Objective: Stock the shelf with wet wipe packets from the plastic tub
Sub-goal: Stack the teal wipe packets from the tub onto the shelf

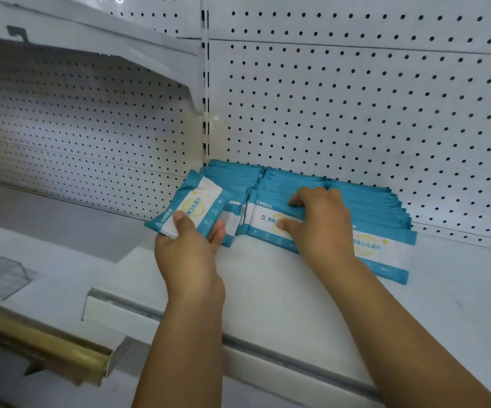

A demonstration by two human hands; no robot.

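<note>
While in left hand (pixel 190 254), packet (pixel 192 206) tilted

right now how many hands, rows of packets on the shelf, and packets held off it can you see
hands: 2, the left hand and the right hand
rows of packets on the shelf: 3, the left row, middle row and right row
loose packet held in the left hand: 1
total: 6

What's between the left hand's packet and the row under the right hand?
Head view: a shelved packet, partly hidden behind the held packet, beside the gripped row.
</note>
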